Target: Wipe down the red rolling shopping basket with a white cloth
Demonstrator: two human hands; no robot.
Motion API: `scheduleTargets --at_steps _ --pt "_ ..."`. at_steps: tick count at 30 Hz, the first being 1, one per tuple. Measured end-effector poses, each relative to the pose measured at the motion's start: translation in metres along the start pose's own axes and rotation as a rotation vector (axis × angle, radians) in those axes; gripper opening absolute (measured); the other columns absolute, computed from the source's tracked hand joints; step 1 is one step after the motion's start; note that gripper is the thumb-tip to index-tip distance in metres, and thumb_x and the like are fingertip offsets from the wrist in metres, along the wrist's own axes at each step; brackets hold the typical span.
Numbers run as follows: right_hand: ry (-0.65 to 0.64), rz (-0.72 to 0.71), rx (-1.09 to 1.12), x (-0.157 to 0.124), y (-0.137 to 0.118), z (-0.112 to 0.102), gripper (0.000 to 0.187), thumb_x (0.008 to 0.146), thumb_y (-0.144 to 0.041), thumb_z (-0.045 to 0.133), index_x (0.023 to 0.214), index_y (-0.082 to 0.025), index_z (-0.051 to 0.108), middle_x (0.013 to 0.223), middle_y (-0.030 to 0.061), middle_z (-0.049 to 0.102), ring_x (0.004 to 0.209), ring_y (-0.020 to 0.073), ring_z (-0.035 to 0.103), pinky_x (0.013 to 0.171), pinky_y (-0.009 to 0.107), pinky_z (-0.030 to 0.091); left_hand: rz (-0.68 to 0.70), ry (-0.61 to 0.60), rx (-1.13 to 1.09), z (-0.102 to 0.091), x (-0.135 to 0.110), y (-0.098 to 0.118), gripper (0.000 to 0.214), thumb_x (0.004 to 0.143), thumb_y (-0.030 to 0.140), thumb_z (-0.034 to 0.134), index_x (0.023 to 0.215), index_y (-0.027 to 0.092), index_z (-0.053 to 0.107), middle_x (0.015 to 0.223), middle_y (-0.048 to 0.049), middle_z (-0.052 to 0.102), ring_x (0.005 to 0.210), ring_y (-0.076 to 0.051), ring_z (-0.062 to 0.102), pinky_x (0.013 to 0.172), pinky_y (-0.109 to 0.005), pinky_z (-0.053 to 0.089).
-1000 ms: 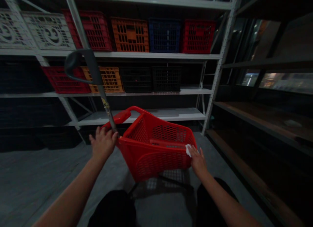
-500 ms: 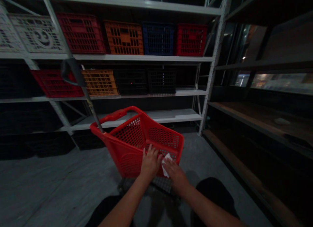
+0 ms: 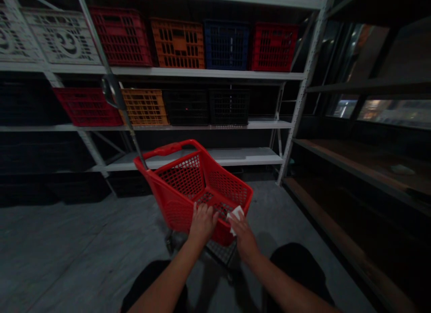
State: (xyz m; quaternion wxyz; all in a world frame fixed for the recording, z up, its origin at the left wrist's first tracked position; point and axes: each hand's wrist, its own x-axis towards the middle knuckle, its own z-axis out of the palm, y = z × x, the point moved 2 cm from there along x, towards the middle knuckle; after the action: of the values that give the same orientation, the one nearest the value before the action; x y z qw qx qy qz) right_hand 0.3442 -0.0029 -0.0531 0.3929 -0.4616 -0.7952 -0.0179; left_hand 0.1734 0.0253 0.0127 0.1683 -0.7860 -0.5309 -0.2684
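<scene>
Left hand: moved off the pull handle a second ago; now clenched over the near rim of the red basket.
Right hand: pinching a white cloth against the same rim, beside the left.
Basket: on the floor before the shelves, turned since.

Cart on floor before shelves, crates on shelves, L hand & R hand at cart's near rim
</scene>
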Motion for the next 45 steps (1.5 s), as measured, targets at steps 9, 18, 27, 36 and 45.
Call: scheduleTargets --at_steps 9,18,27,36,45 --pt "-0.011 -0.039 -0.014 0.016 0.052 -0.015 0.055 0.081 -0.003 0.031 0.132 -0.02 0.041 0.133 0.0064 0.047 0.13 0.0186 0.03 0.105 0.046 0.029 -0.074 -0.042 -0.009 0.009 -0.005 -0.018 0.023 0.083 0.031 0.04 0.082 0.017 0.06 0.095 -0.0098 0.058 0.103 -0.025 0.048 0.098 -0.049 0.03" --pt "-0.044 -0.182 0.076 -0.01 -0.021 0.005 0.055 0.082 -0.006 0.035 0.137 -0.017 0.032 0.138 0.0069 0.04 0.132 0.0197 0.026 0.107 0.043 0.029 -0.049 -0.026 -0.056 0.009 -0.006 -0.025 0.024 0.084 0.03 0.039 0.08 0.017 0.058 0.093 -0.0089 0.057 0.101 -0.023 0.048 0.095 -0.044 0.034" --pt "0.078 -0.004 -0.023 0.031 0.058 -0.011 0.051 0.083 -0.006 0.03 0.132 -0.017 0.04 0.133 0.0089 0.046 0.13 0.0196 0.03 0.105 0.048 0.029 -0.039 -0.025 -0.127 0.009 -0.012 -0.038 0.026 0.084 0.032 0.038 0.078 0.017 0.057 0.093 -0.0088 0.057 0.104 -0.024 0.047 0.095 -0.043 0.035" --pt "-0.105 -0.275 0.083 -0.021 -0.039 0.012 0.057 0.082 -0.008 0.034 0.138 -0.015 0.03 0.14 0.0084 0.036 0.133 0.0202 0.024 0.105 0.044 0.03 -0.036 0.01 -0.149 0.006 -0.02 -0.046 0.029 0.082 0.041 0.043 0.078 0.015 0.057 0.093 -0.0095 0.057 0.102 -0.023 0.048 0.094 -0.039 0.038" --pt "0.019 -0.104 -0.054 0.045 0.078 -0.003 0.049 0.083 -0.006 0.033 0.13 -0.017 0.043 0.128 0.0106 0.051 0.126 0.0209 0.037 0.102 0.049 0.032 -0.038 0.043 -0.165 0.002 -0.026 -0.058 0.018 0.079 0.031 0.044 0.074 0.018 0.056 0.09 -0.0073 0.056 0.109 -0.022 0.046 0.095 -0.04 0.039"
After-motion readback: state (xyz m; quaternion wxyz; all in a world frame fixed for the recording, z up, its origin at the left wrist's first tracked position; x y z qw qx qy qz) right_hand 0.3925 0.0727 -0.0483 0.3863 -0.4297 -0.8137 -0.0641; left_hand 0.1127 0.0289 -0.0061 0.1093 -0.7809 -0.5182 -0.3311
